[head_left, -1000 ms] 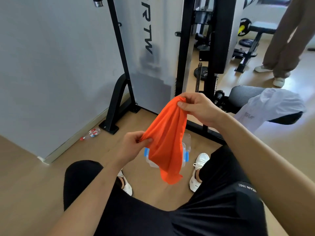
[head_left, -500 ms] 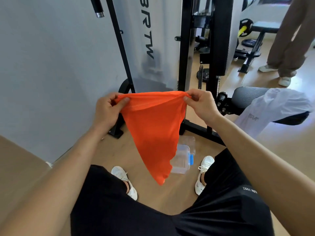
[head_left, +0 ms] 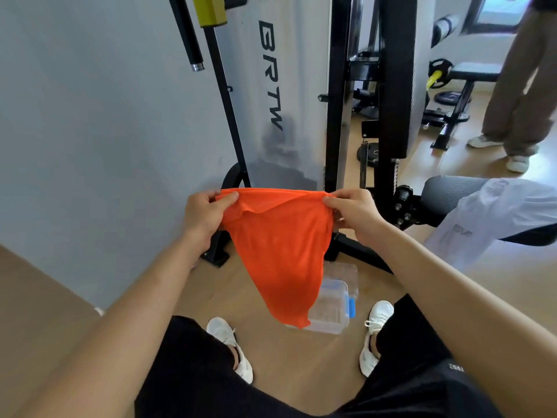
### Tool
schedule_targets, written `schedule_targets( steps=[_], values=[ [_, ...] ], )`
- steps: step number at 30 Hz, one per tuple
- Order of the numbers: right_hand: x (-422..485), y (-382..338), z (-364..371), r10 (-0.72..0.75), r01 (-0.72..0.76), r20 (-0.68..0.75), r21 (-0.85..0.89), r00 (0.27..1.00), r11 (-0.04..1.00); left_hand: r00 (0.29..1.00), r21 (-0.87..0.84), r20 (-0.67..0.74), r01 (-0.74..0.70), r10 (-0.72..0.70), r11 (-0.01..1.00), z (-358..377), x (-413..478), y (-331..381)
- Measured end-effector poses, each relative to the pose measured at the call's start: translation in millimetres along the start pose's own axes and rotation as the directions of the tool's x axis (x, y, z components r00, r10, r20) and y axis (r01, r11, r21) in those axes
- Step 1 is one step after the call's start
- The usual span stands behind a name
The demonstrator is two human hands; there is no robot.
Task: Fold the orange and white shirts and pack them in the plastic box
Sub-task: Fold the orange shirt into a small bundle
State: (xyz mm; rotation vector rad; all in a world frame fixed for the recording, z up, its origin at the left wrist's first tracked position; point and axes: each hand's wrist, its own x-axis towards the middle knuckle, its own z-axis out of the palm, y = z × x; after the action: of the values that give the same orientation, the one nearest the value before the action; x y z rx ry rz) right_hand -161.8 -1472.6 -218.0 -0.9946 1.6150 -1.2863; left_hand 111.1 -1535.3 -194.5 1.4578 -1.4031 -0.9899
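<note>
The orange shirt (head_left: 280, 254) hangs in the air in front of me, stretched along its top edge and tapering to a point below. My left hand (head_left: 205, 215) pinches its left top corner and my right hand (head_left: 352, 212) pinches its right top corner. On the floor between my feet stands the clear plastic box (head_left: 330, 309) with blue clips, partly hidden behind the shirt's lower tip. The white shirt (head_left: 488, 221) is draped over a black padded seat at the right.
A black gym machine frame (head_left: 334, 122) with a grey panel stands just ahead against a grey wall. My white shoes (head_left: 232, 348) rest on the wooden floor. Another person's legs (head_left: 518, 95) stand at the far right beside a weight bench.
My left hand rose from low near the box to the shirt's top edge, and both hands spread the shirt out wide. My view tilted upward slightly.
</note>
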Motion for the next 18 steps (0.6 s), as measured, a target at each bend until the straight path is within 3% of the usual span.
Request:
schedule_targets(
  steps=[5,9,14,18],
  values=[
    [-3,-17,13,-0.012,0.024,-0.1,0.118,0.995,0.993,0.994,-0.039,-0.036,0.098,-0.1,0.994,13,-10,14],
    [-10,-23,27,-0.145,0.153,-0.111,0.071,0.983,0.986,0.997,-0.076,-0.001,0.077,-0.077,0.994,24,-24,22],
    [-27,-22,43,-0.329,0.328,-0.026,-0.048,0.944,0.944,0.996,-0.063,0.084,0.008,-0.003,0.998,41,-40,31],
    [-35,-19,51,-0.37,0.381,0.135,-0.064,0.919,0.922,0.99,-0.068,0.139,-0.03,0.039,0.997,51,-49,36]
  ],
)
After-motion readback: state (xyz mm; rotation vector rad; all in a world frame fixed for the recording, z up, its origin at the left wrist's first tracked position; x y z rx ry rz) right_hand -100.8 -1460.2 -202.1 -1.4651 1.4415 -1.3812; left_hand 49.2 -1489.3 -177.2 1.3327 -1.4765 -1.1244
